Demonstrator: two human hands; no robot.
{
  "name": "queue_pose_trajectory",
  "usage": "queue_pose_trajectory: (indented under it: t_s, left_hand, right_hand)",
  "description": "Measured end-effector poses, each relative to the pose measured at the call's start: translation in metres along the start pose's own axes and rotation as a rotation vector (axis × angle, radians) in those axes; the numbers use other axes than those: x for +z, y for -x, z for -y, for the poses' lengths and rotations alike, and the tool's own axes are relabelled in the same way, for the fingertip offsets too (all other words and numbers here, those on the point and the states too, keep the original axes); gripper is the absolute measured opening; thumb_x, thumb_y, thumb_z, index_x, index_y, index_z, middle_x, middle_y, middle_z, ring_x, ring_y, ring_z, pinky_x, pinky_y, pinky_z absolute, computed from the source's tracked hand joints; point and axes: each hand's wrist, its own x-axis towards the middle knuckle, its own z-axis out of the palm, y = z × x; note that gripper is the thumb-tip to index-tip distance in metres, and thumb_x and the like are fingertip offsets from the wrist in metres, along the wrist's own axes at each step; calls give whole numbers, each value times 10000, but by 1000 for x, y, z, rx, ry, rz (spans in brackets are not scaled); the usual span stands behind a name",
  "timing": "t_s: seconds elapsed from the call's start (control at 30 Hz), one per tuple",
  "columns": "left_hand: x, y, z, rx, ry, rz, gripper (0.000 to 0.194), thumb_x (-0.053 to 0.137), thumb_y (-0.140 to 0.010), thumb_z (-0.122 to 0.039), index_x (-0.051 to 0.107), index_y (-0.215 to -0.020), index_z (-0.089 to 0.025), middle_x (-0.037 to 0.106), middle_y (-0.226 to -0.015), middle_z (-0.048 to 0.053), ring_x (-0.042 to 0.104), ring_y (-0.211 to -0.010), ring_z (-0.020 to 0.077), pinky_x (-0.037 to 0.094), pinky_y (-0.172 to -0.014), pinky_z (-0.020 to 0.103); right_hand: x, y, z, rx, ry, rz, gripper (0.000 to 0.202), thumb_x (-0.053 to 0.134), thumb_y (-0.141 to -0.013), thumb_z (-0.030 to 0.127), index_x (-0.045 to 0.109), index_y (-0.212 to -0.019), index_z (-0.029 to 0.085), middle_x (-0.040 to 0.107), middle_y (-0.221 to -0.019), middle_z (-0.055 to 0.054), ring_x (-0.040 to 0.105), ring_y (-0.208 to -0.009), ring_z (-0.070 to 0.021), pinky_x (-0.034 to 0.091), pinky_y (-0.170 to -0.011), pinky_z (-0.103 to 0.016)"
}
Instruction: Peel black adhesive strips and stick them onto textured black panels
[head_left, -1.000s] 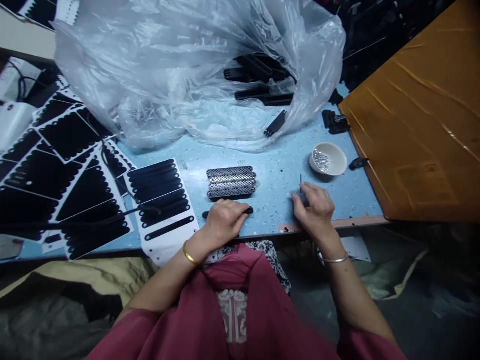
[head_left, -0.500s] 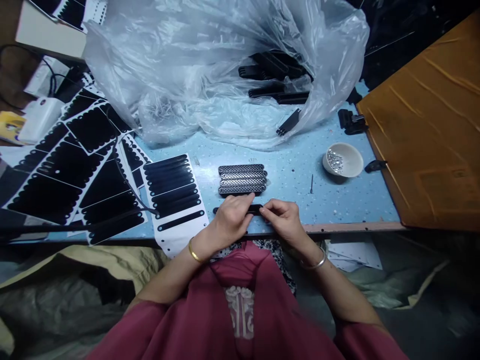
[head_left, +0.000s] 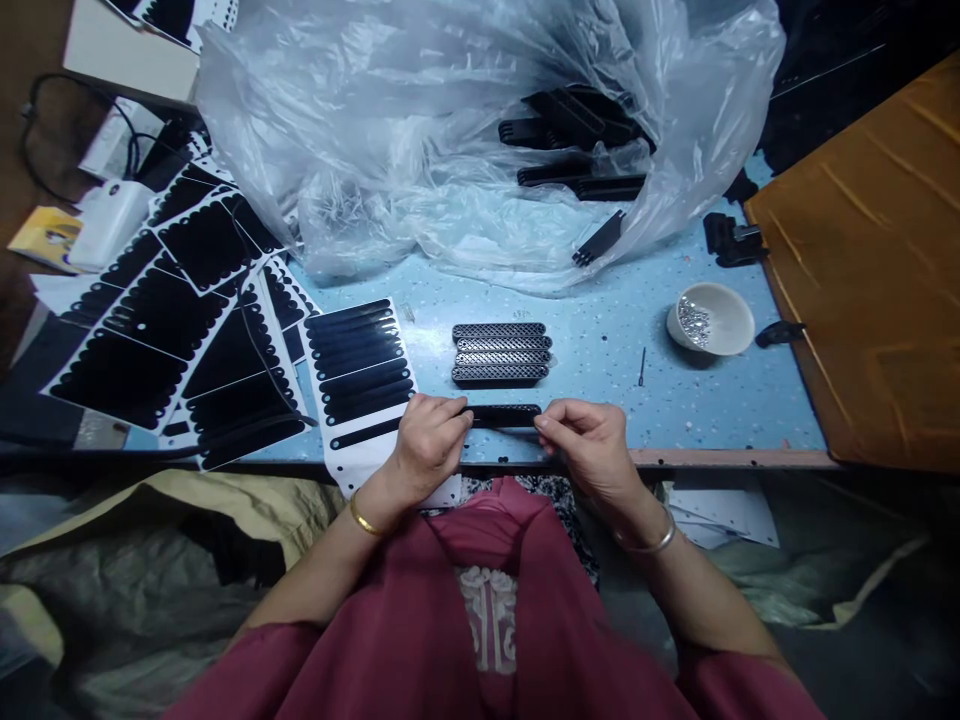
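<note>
Near the table's front edge, a long narrow black bar with rounded ends and a patterned upper face lies level between my hands. My left hand is closed round its left end, thumb and fingers pressed together. My right hand pinches the right end with thumb and forefinger. Just beyond sits a row of similar black bars, lattice faces up. Left of them lies a white backing sheet of black adhesive strips; its lowest strip runs towards my left hand, which hides its right end.
A large clear plastic bag with black pieces inside fills the back. Right stand a white bowl of small shiny parts and an orange-brown panel. A small dark pin lies nearby. More strip sheets overlap at left.
My left hand has moved left along the bar, uncovering more of its patterned face. My right hand stays at the right end. The whole view has shifted slightly.
</note>
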Motion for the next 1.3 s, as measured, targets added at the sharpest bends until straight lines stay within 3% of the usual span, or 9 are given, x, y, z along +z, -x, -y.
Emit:
queue_pose_trajectory:
  t_s: [0.2, 0.37, 0.7, 0.97, 1.13, 1.23, 1.3]
  left_hand:
    - [-1, 2, 1, -19, 21, 34, 188, 506, -906, -137, 687, -912, -185, 750, -976, 99, 680, -844, 207, 440, -704, 367]
    - [-2, 1, 1, -14, 18, 34, 180, 509, -910, -138, 683, -901, -184, 749, -973, 97, 678, -842, 199, 432, -701, 362]
    - [-3, 1, 2, -30, 47, 61, 186, 508, -910, -137, 686, -927, -186, 747, -979, 96, 686, -855, 205, 435, -699, 366]
    - [-4, 2, 5, -30, 71, 81, 196, 508, -914, -145, 695, -954, -186, 744, -999, 102, 685, -877, 211, 447, -718, 374]
    - [-1, 4, 5, -36, 57, 73, 204, 503, -915, -152, 702, -932, -193, 747, -993, 96, 683, -865, 206, 443, -718, 370]
    - [1, 4, 4, -15, 40, 25, 189, 511, -909, -140, 696, -906, -177, 750, -979, 99, 682, -840, 208, 432, -701, 369]
    - [2, 5, 4, -9, 33, 17, 187, 510, -908, -139, 694, -900, -172, 748, -986, 102, 678, -839, 208, 429, -702, 369]
  right_hand:
    - [-4, -8, -11, -12, 139, -42, 313, 666, -741, 371, 540, -524, 184, 478, -451, 29, 404, -444, -94, 311, -437, -234]
    - [-5, -12, -17, -162, 382, -72, 321, 589, -769, 333, 464, -505, 201, 411, -477, 38, 379, -488, -99, 292, -480, -250]
    - [-9, -17, -18, -205, 572, 6, 316, 522, -809, 311, 430, -523, 214, 447, -515, 19, 422, -521, -120, 322, -528, -267]
    - [-18, -16, -21, -169, 600, 71, 370, 540, -848, 400, 461, -540, 209, 487, -523, 14, 437, -517, -118, 340, -519, -255]
    - [-24, -12, -27, -163, 514, -41, 386, 484, -909, 472, 571, -653, 197, 597, -577, -14, 552, -548, -138, 421, -546, -258]
    - [-18, -10, -30, -176, 423, -98, 385, 454, -927, 507, 646, -852, 182, 653, -650, -27, 603, -546, -144, 473, -559, -268]
    - [-10, -10, -33, -219, 437, -115, 398, 528, -883, 538, 674, -929, 171, 664, -660, -33, 597, -530, -145, 476, -544, -272]
